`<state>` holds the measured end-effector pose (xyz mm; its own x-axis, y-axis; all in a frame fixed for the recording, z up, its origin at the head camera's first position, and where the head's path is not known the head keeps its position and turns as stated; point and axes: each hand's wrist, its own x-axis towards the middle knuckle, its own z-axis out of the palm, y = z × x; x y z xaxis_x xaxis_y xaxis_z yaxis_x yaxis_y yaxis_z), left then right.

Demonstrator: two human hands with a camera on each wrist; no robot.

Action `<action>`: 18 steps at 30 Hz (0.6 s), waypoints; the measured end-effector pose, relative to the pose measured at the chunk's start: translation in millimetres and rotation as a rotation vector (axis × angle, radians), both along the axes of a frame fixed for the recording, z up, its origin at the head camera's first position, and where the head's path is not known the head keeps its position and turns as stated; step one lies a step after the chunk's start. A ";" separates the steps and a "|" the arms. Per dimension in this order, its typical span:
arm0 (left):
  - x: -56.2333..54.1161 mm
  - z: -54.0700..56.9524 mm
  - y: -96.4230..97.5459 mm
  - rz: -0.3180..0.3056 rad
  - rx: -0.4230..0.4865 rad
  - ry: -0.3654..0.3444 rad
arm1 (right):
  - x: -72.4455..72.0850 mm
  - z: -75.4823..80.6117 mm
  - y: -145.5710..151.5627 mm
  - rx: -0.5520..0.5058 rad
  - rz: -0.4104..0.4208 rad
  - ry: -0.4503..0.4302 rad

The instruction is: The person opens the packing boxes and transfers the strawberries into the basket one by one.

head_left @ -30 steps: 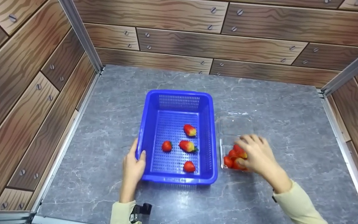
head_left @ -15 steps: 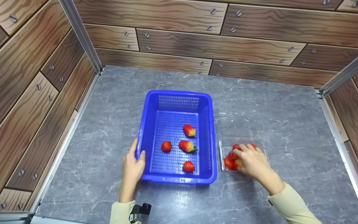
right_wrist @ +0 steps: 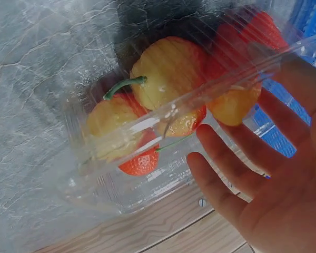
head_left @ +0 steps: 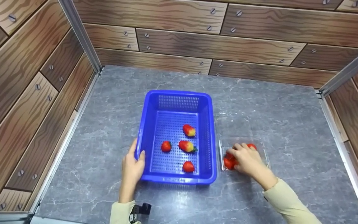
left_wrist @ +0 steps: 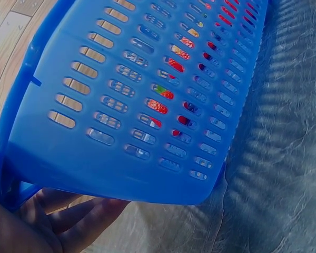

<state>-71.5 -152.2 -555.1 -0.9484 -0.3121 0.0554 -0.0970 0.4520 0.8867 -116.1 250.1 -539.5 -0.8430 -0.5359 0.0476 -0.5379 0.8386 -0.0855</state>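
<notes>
The blue basket (head_left: pixel 211 140) stands on the grey surface with several loose strawberries inside, among them a red-and-yellow strawberry (head_left: pixel 189 130). My left hand (head_left: pixel 133 165) grips its left wall, thumb over the rim; in the left wrist view the fingers curl beneath the rim from outside. To the right lies a clear plastic clamshell box (head_left: pixel 261 143) holding more strawberries. My right hand (head_left: pixel 245 159) reaches into it, and in the right wrist view thumb and fingers close round a strawberry (right_wrist: pixel 234 105) with a yellow end. The other fingers spread beside the box wall.
The box's clear lid (head_left: pixel 235 124) lies folded back behind it. Wood-plank-patterned walls (head_left: pixel 166 43) rise at the back and both sides, joined by metal corner rails (head_left: pixel 84 37). A black wrist camera (head_left: pixel 143 208) sits at the left sleeve.
My right hand has moved down and left into the strawberries in the box, its fingers drawing in. The left hand and the basket keep their place.
</notes>
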 end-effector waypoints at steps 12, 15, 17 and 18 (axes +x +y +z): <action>0.6 -0.5 0.6 0.006 -0.017 -0.002 | -8.3 -21.8 -5.9 -0.021 0.019 0.058; 0.5 -0.2 0.3 0.002 -0.011 -0.003 | -8.7 -23.3 -4.9 -0.030 0.011 0.057; 0.7 0.1 0.1 0.002 -0.012 -0.006 | -8.9 -23.1 -4.4 -0.033 0.008 0.052; 0.9 0.2 -0.1 0.001 -0.014 -0.007 | -9.0 -22.9 -4.1 -0.034 0.006 0.051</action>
<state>-70.6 -152.3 -554.9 -0.9485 -0.3123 0.0534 -0.1033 0.4642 0.8797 -125.1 245.9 -562.4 -0.8357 -0.5384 0.1083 -0.5474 0.8324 -0.0864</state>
